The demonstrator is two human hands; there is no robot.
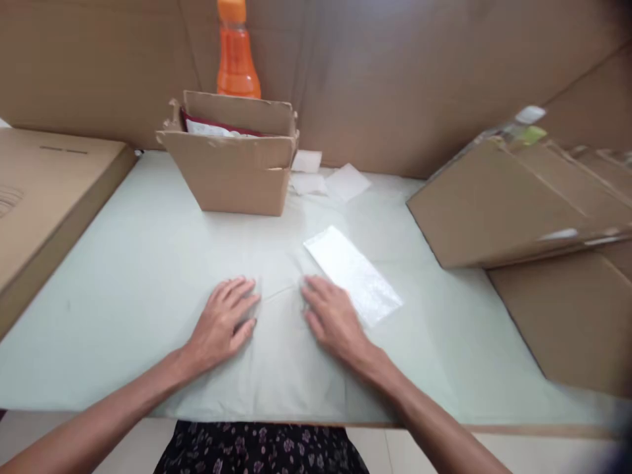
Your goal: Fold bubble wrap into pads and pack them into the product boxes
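Observation:
My left hand (223, 320) rests palm down on the pale green tablecloth (123, 283), its fingers stretched out and holding nothing. Opposite it, my right hand (333, 316) lies on the cloth with fingers extended, slightly blurred and also without anything in it. A white flat packet with a clear, shiny end (353, 270) lies slantwise just beyond my right hand, which partly overlaps its near left edge. A thin crease or line runs across the cloth between the two hands.
An open cardboard box (241, 171) holding a red-and-white packet stands at the back, with an orange bottle (238, 62) behind it. Several white squares (348, 182) lie beside it. Cardboard boxes (503, 204) stand at right. A large flat carton (54, 178) lies at left.

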